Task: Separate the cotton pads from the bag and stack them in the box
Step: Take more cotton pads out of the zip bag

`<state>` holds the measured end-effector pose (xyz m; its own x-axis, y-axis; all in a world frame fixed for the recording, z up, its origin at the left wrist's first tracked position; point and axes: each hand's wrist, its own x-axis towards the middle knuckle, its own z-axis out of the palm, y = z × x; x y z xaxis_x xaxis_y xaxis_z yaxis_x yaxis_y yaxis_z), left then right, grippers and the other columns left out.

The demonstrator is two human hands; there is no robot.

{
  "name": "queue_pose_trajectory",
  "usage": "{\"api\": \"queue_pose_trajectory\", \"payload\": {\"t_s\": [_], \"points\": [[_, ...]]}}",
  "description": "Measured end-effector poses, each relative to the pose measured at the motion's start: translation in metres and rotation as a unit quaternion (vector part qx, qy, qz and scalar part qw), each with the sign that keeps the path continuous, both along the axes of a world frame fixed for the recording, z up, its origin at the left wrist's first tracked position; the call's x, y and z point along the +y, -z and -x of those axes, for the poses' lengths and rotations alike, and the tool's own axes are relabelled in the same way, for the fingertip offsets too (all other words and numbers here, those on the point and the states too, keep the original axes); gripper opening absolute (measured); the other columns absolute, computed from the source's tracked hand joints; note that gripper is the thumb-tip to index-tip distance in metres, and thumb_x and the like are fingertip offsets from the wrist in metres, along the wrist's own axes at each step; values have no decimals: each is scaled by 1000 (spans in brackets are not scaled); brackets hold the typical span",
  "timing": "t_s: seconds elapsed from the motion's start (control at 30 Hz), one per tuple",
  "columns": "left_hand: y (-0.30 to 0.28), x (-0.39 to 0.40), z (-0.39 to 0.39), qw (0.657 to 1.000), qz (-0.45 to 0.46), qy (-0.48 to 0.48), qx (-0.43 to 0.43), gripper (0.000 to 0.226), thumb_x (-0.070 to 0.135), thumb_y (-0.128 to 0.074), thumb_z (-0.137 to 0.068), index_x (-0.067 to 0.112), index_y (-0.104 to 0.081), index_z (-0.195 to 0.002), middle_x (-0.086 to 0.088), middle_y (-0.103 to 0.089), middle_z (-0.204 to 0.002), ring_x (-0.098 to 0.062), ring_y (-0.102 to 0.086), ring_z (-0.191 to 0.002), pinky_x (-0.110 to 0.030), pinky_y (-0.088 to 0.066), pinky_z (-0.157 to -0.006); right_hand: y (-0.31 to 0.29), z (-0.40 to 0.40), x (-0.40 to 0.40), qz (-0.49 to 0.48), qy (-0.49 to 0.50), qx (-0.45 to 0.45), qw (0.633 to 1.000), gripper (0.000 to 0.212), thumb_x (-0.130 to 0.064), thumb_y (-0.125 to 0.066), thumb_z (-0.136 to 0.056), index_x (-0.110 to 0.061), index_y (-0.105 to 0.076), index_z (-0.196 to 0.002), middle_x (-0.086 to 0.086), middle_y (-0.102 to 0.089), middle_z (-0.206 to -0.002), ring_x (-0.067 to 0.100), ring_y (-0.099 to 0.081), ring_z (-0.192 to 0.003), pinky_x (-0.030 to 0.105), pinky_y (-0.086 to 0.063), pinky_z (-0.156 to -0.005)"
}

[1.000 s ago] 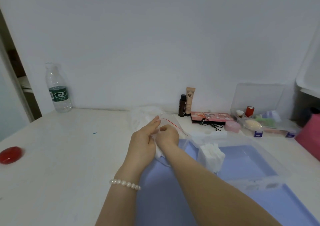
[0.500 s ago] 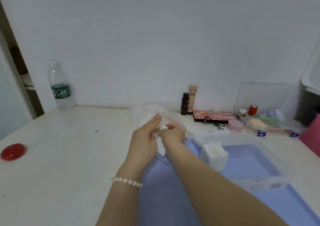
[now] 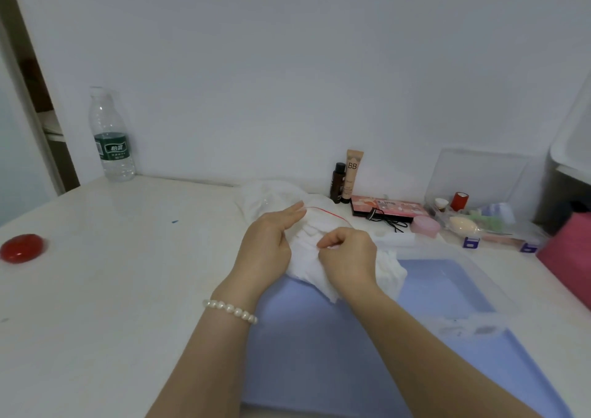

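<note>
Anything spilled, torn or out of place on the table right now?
Nothing stands out. The left hand steadies the bag while the right hand pinches the pads at its mouth. The pads in the box form a loose, uneven stack, no spill visible.

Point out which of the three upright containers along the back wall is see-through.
The water bottle at the far left, clear plastic with a green label. The small brown bottle and the beige BB tube standing side by side are both opaque.
</note>
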<state>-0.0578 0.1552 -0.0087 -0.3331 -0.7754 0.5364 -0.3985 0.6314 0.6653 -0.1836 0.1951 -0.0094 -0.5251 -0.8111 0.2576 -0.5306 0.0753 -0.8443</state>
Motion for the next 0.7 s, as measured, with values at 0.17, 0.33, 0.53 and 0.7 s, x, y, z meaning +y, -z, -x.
{"api": "queue_pose_trajectory", "payload": {"t_s": [0.17,0.33,0.53,0.7], "points": [[-5,6,3,1000,-21,19,-4,62,-21,-35,-77,9,-57,-127,-2,-48,-139,2,-36,-120,10,-17,-90,-1,3,1,20,-3,-163,986,29,8,-65,-70,-20,-61,-63,-6,-58,-65,9,-53,-63,13,-39,-57],[-5,10,7,999,-40,26,-9,58,-16,-40,-81,12,-54,-131,0,-48,-140,-1,-38,-126,5,-20,-94,5,-7,-10,1,28,-284,958,21,2,-65,-77,-18,-61,-74,1,-65,-82,17,-59,-75,26,-49,-70],[-1,6,4,999,-45,13,-2,60,-18,-38,-81,13,-57,-128,0,-53,-136,-14,-48,-125,-17,-32,-105,20,-22,-3,-100,-60,-61,991,50,-24,-68,-82,-14,-42,-124,-1,-30,-114,20,-48,-107,26,-47,-80],[2,4,4,998,-61,11,-12,60,-17,-38,-81,16,-57,-128,-1,-58,-129,-8,-52,-109,-7,-32,-89,29,-20,-4,-74,-58,-22,995,33,-4,-60,-82,-13,-52,-113,3,-51,-107,12,-51,-87,9,-39,-68]]}}
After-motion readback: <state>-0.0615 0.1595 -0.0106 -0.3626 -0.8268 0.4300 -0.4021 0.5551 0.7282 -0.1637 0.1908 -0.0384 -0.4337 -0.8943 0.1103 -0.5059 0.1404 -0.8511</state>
